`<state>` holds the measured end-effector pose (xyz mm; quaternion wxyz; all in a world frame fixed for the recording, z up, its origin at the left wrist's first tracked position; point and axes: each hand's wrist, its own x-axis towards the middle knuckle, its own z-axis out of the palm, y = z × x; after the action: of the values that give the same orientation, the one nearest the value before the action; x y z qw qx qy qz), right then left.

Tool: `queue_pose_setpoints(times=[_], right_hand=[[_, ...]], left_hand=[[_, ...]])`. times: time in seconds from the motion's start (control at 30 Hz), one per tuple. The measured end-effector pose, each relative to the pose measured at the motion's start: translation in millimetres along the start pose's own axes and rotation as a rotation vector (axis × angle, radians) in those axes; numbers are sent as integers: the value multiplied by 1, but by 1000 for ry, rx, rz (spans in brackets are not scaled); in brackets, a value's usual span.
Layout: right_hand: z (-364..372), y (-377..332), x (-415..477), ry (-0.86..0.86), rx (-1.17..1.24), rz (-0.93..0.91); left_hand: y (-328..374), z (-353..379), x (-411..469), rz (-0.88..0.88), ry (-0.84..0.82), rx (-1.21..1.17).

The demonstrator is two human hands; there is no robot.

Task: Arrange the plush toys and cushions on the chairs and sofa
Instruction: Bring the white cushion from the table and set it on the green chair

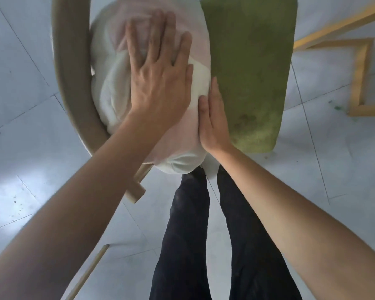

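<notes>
Cushion (152, 87) is lying on the chair (247, 68) at 12 o'clock, left hand (158, 83) pressing flat and open, right hand (212, 120) flat, grasping nothing.

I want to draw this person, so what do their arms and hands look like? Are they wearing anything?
Both arms are bare, with no sleeves showing anywhere in the picture. The left hand and right hand have no gloves, and I see no rings, watch or bracelet. Their fingernails look short and plain. Below the arms you can see dark trousers.
</notes>
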<state>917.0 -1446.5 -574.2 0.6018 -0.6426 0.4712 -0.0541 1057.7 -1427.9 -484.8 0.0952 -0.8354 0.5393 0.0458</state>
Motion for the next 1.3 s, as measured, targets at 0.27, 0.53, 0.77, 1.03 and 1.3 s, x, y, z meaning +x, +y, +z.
queue_pose_setpoints(times=[0.27, 0.53, 0.77, 1.03, 1.3], right_hand=[[26, 16, -17, -12, 43, 20], [44, 31, -60, 20, -76, -114], [39, 34, -44, 86, -48, -95], [47, 34, -38, 86, -74, -22], [-15, -13, -95, -78, -142, 14]], left_hand=[[13, 3, 12, -9, -51, 211], [31, 49, 81, 382, -259, 459], [23, 34, 76, 334, -206, 384], [-19, 17, 7, 135, -168, 303], [0, -34, -110, -23, -258, -328]])
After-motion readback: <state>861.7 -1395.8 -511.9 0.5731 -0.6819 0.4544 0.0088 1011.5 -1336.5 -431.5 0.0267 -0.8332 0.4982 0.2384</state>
